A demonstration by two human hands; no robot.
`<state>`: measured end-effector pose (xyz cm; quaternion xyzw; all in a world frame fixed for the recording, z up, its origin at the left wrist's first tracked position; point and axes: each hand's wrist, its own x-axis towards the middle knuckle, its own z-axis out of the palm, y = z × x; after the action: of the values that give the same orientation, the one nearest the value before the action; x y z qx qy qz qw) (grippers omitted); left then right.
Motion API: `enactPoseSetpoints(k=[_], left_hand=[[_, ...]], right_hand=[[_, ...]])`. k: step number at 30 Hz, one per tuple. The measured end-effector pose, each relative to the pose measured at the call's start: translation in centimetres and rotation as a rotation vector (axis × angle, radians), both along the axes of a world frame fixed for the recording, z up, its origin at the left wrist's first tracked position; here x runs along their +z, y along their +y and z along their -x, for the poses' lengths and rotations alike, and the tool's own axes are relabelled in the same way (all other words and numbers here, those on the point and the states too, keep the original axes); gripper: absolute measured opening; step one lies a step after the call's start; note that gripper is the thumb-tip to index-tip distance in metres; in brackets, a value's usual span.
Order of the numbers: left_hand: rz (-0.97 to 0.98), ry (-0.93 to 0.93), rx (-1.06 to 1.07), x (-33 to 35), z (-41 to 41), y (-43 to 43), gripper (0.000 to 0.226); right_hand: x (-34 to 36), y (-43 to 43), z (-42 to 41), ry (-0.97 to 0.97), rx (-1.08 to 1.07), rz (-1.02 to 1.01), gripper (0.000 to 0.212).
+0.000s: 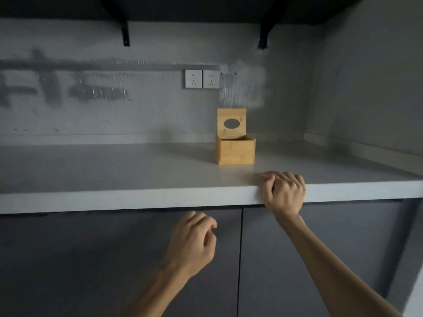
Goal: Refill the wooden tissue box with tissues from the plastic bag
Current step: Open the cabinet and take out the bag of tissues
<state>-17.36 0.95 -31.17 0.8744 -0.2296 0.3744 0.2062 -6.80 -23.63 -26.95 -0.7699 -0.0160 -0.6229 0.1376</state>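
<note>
While the wooden tissue box (235, 152) stands on the grey surface (114, 170), its lid (231, 113) is raised upright at the rear edge of the box. The oval dispensing slot in the lid faces forward. The top of the box is open. Only a thin strip of its inner wall is visible, so its contents cannot be determined.

The right hand (283, 191) is in front of the box and slightly to its right, at the front edge of the surface and apart from the box. Its fingers (290, 177) are curled into a closed fist against that edge and hold no object.

The left hand (194, 241) is in front of the box, lower and to its left, below the surface edge and before the dark cabinet doors (91, 259). Its fingers (201, 219) are loosely curled, with the thumb close to the index finger, and hold nothing.

Two white wall sockets (202, 78) are mounted side by side above and behind the box, slightly to its left. Higher up, black shelf brackets (124, 30) are fixed to the wall on either side of the box.
</note>
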Motion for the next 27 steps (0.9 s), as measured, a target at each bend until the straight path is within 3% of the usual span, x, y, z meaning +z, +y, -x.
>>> enactPoseSetpoints(k=[3,8,12,15,20,27], left_hand=[[-0.206,0.084,0.191,-1.7,-2.0,-1.9,0.041],[-0.224,0.003,0.193,-2.7,-1.8,-2.5,0.027],[-0.259,-0.010,0.306,-2.0,-1.5,-1.4,0.055],[-0.306,0.180,0.294,-1.4,-2.4,-0.8,0.062],[-0.151,0.515,0.311,-0.6,-1.8,-1.9,0.075],[-0.181,0.576,0.394,1.7,-1.1,-2.1,0.066]], right_hand=[[0.3,0.2,0.7,0.070,-0.011,0.007,0.035],[1.6,0.3,2.8,0.342,0.041,0.053,0.034],[-0.3,-0.6,4.8,0.413,0.125,0.213,0.044],[0.0,-0.9,4.8,0.490,0.109,0.207,0.050],[1.0,-0.3,5.4,0.585,0.123,0.156,0.054],[1.8,-0.1,6.6,0.670,0.140,0.179,0.061]])
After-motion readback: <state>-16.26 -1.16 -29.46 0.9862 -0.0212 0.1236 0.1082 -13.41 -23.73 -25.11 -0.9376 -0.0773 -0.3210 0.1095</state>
